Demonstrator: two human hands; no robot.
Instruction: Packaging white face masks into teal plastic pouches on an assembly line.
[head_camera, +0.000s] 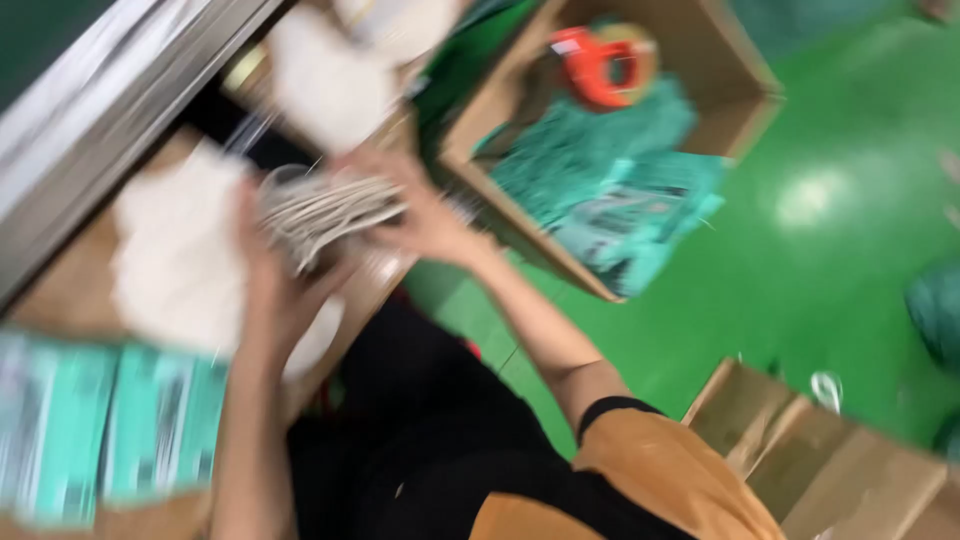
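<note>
Head view: both hands (270, 270) (425, 215) closed on pale cord bundle (325, 210) above tabletop (60, 290); teal packets (610, 190) boxed at 2 o'clock; bundling unfinished.

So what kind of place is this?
Probably a packing workshop or small factory. Cardboard boxes hold teal packets, the floor is painted green, and both hands hold a bundle of white cords.

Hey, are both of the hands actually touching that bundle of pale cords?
Touching. The head view, though blurred, shows the left hand and the right hand closed against either end of the bundle of pale cords.
</note>
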